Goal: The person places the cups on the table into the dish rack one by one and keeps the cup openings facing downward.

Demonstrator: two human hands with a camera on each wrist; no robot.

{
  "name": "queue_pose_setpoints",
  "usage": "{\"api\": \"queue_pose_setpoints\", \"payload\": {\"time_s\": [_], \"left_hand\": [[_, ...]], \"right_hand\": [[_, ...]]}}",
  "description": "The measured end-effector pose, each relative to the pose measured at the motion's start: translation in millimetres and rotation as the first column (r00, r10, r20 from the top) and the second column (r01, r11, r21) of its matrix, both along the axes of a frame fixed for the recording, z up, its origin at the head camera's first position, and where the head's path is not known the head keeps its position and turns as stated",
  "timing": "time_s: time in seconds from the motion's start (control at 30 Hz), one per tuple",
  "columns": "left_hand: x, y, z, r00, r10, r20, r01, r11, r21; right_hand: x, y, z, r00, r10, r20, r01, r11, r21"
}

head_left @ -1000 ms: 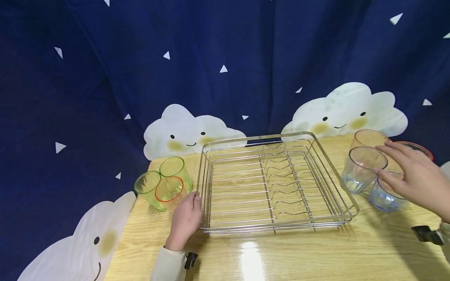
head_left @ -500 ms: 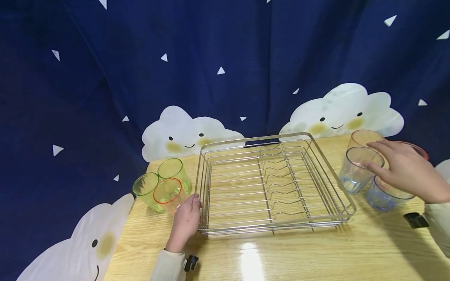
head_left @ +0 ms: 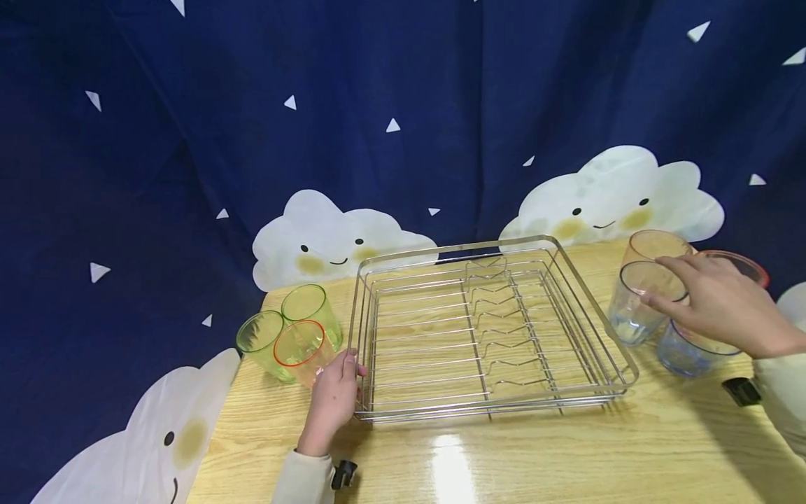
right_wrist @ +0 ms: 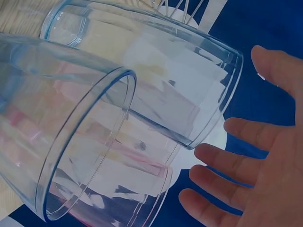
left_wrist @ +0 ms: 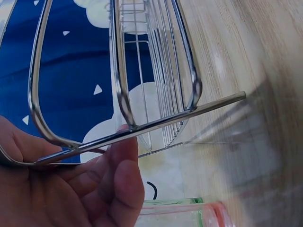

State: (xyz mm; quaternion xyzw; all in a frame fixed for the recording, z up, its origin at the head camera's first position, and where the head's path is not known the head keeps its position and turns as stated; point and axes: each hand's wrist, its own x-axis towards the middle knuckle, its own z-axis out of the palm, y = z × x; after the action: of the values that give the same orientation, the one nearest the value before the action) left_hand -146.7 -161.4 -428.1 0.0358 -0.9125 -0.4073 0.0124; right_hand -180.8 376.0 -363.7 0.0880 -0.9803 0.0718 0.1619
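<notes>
Nearest is the tabletop (head_left: 403, 465), pale wood with a bright glare spot, and cream sleeves (head_left: 302, 479) come in from both sides. The left hand (head_left: 334, 395) has its grip closed on the near left side of a wire rack (head_left: 491, 406), fingers curled round the metal. The rack sits flat mid-tabletop, wavy dividers inside. Just left of that hand stands a red-rimmed glass (head_left: 305, 358), with two green glasses (head_left: 267, 352) bunched up behind it.

Over on the right, the right hand (head_left: 724, 301) hovers among more glasses, its grip spread with thumb and fingers apart (can't tell whether a fingertip touches a rim). Below it there's a squat bluish glass (head_left: 686, 353); by the thumb, a taller clear glass (head_left: 637, 311). Farther back are an orange glass (head_left: 658, 245) and a partly hidden red-rimmed one. Behind everything hangs a navy curtain (head_left: 352, 105) with smiley clouds and white triangles.
</notes>
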Motion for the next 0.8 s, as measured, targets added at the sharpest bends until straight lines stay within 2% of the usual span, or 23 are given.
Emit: {"api": "queue_pose_setpoints", "payload": {"time_s": [0.43, 0.8], "left_hand": [[1.5, 0.5, 0.2, 1.0, 0.018, -0.007, -0.018, 1.0, 0.002], [2.1, 0.6, 0.1, 1.0, 0.011, -0.027, -0.011, 1.0, 0.005]], "right_hand": [[-7.5, 2.1, -0.6, 0.997, -0.021, 0.075, 0.019, 0.999, 0.026], [-13.4, -1.9, -1.5, 0.998, 0.007, 0.07, -0.011, 0.998, 0.055]]}}
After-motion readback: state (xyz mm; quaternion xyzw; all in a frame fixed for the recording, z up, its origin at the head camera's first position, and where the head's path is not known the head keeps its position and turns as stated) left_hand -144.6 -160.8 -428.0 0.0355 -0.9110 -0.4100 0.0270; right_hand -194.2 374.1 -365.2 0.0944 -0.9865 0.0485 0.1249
